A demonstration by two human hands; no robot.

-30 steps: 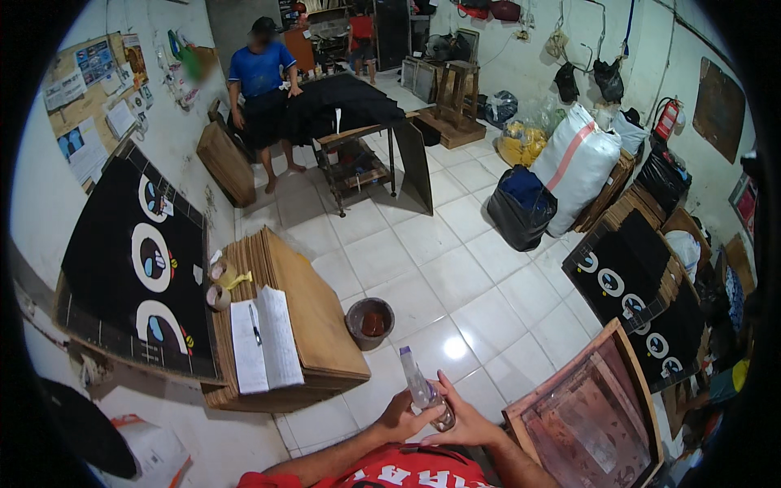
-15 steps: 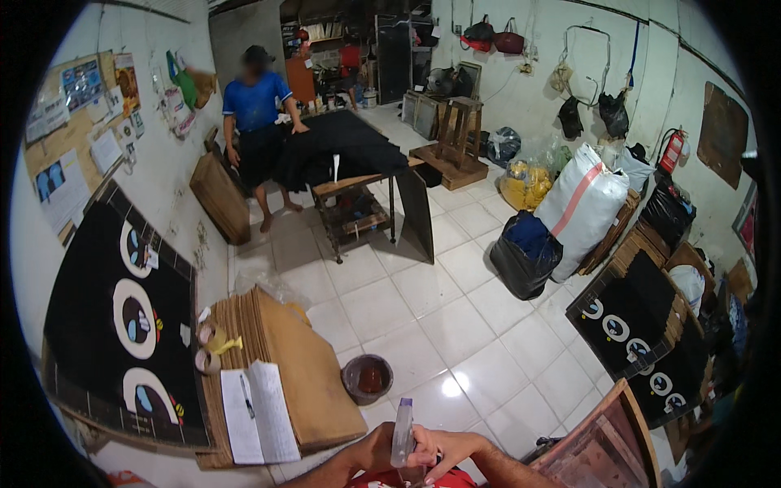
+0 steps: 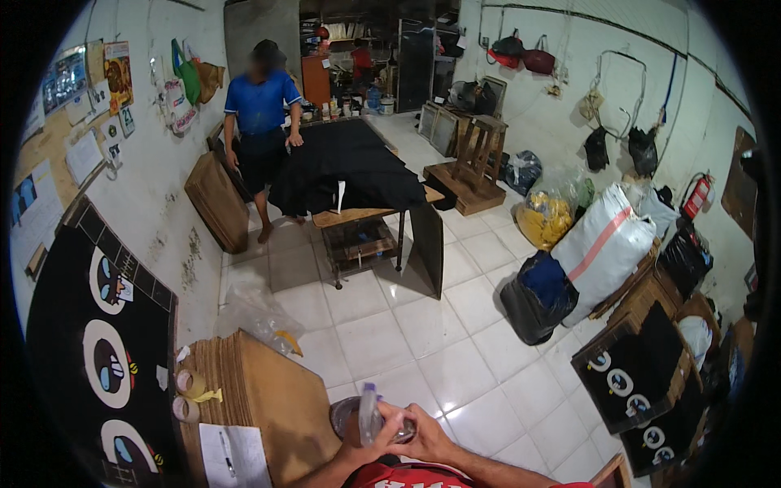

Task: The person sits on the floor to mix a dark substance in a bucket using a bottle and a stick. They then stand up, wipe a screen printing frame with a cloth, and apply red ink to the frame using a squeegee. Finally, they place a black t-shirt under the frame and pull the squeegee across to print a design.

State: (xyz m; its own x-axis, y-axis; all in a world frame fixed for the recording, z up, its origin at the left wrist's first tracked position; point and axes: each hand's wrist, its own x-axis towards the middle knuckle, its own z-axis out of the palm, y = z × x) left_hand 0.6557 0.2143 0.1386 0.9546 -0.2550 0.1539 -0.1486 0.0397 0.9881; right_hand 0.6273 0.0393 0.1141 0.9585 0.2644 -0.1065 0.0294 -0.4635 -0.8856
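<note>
Low in the middle of the head view, my two hands are together in front of my red shirt. A clear plastic, bottle-like thing with a purple tip (image 3: 368,419) stands up between them; its exact kind is unclear. My left hand (image 3: 382,442) is closed around it, with the thumb side up. My right hand (image 3: 427,439) is closed against its right side, where a clear rounded part shows between the fingers. Just behind them a dark bucket (image 3: 338,413) on the floor is partly hidden by the hands.
At left, a stack of brown boards (image 3: 281,407) bears an open notebook (image 3: 232,455) and tape rolls. Printed black fabric panels (image 3: 61,325) lean nearby. A person in blue (image 3: 260,106) stands by a table with black cloth (image 3: 350,163). Sacks (image 3: 606,252) and boards line the right.
My view has tilted and shifted, so the room sits lower in the picture. Both hands stay on the clear thing, which now overlaps the bucket. The person's hand remains at the cloth-covered table.
</note>
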